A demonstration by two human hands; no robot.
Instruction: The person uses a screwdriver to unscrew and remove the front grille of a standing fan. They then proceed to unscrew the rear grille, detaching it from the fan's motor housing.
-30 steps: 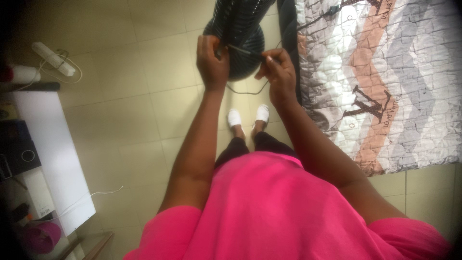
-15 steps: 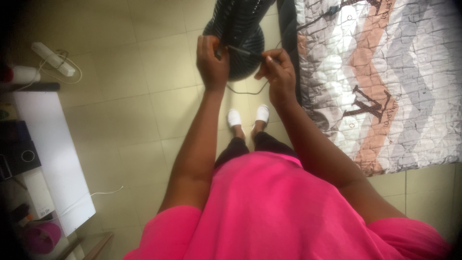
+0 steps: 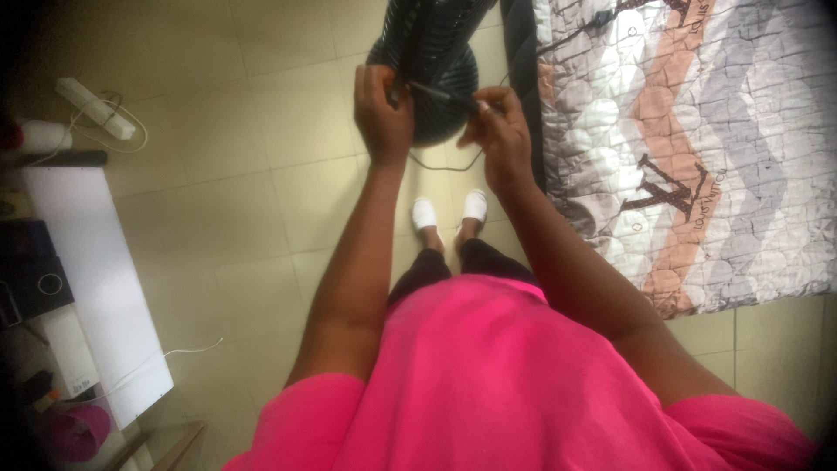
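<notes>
Over the tiled floor (image 3: 227, 174), my left hand (image 3: 382, 109) steadies the black fan (image 3: 432, 52); my right hand (image 3: 495, 131) pinches a thin black stick (image 3: 440, 92), both grips closed.

A patterned quilt (image 3: 689, 148) lies right; a white power strip (image 3: 96, 107) and white table (image 3: 96, 288) sit left.

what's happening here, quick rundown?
A person in a pink top stands on a tiled floor beside a bed with a patterned quilt, working at a black standing fan. The left hand is on the fan's grille, and the right hand pinches a thin dark rod that runs across to it. A white power strip lies on the floor off to the left.
</notes>
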